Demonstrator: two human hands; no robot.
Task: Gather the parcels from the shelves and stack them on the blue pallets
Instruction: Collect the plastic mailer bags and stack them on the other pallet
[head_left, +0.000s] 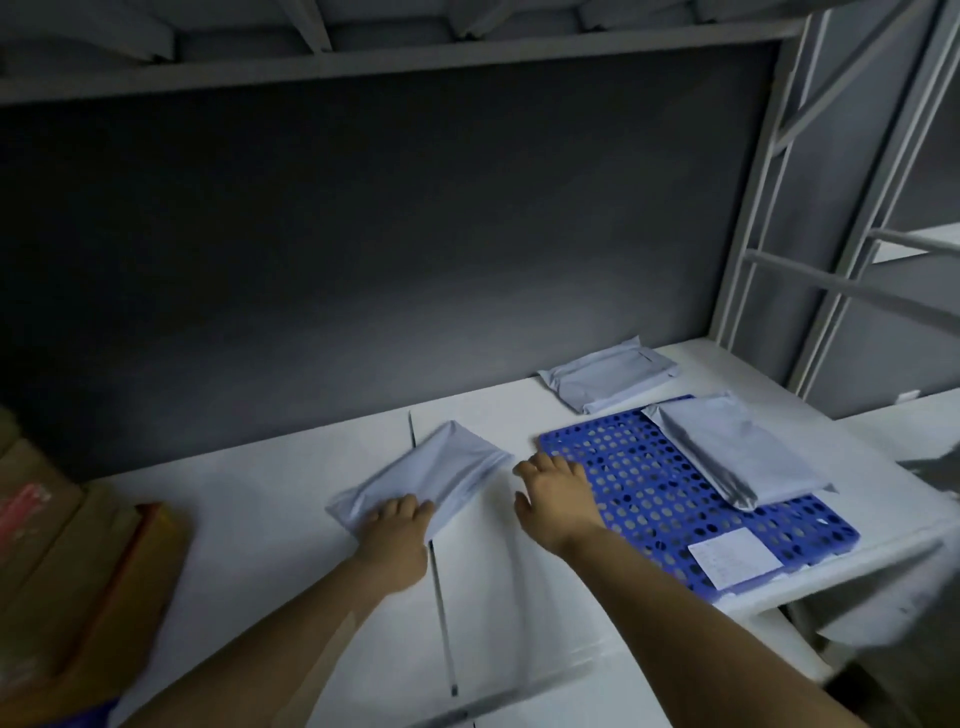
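Head cam: L hand (397, 525) fingers grasping grey parcel (423, 475), long axis running up-right from fingertips. Blue pallet (644, 499) right of it; R hand (556, 493) splayed, empty, at pallet edge, nearer.

On my feed I see two bare forearms with no sleeves, watch, bands or gloves, each ending in a bare hand, the left hand (397, 535) and the right hand (558, 499), with short unpainted fingers (524, 470) and no rings.
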